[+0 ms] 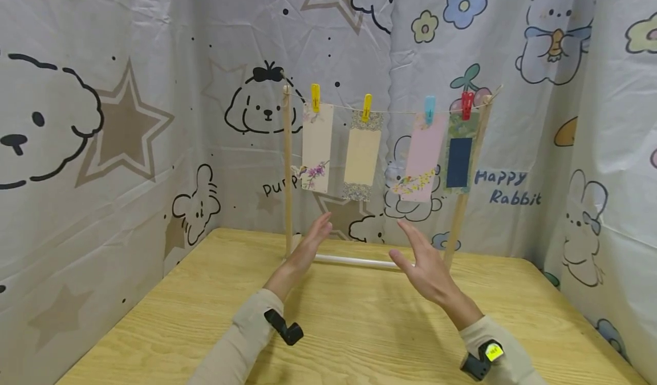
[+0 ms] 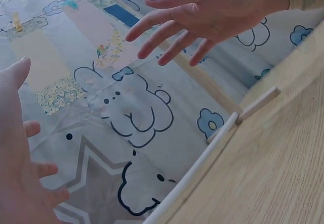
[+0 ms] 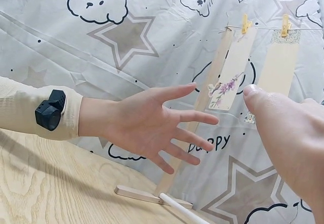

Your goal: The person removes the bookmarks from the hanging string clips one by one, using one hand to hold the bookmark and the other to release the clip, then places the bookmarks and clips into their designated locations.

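My left hand (image 1: 309,242) and right hand (image 1: 428,268) are raised above the table in front of a wooden frame, palms facing each other, fingers spread and holding nothing. Behind them a string (image 1: 341,109) runs between two posts. From it hang a cream bookmark with purple flowers (image 1: 317,145) on a yellow clothespin (image 1: 315,97), and a beige bookmark (image 1: 362,157) on another yellow clothespin (image 1: 366,107). Farther right hang a pink bookmark (image 1: 425,157) on a blue clothespin (image 1: 429,109) and a green bookmark with a navy panel (image 1: 458,162) on a red clothespin (image 1: 466,105).
The frame's left post (image 1: 287,174) and right post (image 1: 464,202) stand on wooden feet, joined low down by a white rod (image 1: 354,261). A light wood table (image 1: 349,328) lies beneath. Cartoon-printed curtains (image 1: 236,191) enclose the back and sides.
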Available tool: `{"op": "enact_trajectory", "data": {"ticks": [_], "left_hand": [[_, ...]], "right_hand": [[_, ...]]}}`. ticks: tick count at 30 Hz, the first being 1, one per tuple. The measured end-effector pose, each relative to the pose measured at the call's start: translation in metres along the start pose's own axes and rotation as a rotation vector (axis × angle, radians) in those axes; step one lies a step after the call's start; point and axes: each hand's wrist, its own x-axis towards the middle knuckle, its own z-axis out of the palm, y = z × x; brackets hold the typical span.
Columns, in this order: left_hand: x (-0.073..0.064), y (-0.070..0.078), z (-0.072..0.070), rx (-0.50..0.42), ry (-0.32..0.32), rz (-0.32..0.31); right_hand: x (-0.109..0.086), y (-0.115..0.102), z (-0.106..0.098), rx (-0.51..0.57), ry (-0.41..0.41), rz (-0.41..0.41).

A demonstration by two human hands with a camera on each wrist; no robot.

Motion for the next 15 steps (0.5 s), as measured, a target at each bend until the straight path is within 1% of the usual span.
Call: {"op": "enact_trajectory", "data": {"ticks": [2,8,11,15], "left_hand": [[0.0008,-0.0017,-0.0001,-0.007,0.002,-0.008],[0.0031,-0.0053,0.0023,0.0,-0.017,-0.019],[0.0015,-0.0053,0.0025,0.001,-0.009,-0.023],[-0.0023,-0.0041,0.0014,-0.005,0.001,-0.043]], "right_hand": [[-0.0004,0.0011,-0.0002,0.01,-0.008,0.005],[-0.0001,0.002,-0.0031,0.049,-0.03,0.033],[0.0006,0.0022,-0.0036,0.075,-0.04,0.046],[0.0026,0.0032,-0.003,0.103,-0.051,0.052]]}}
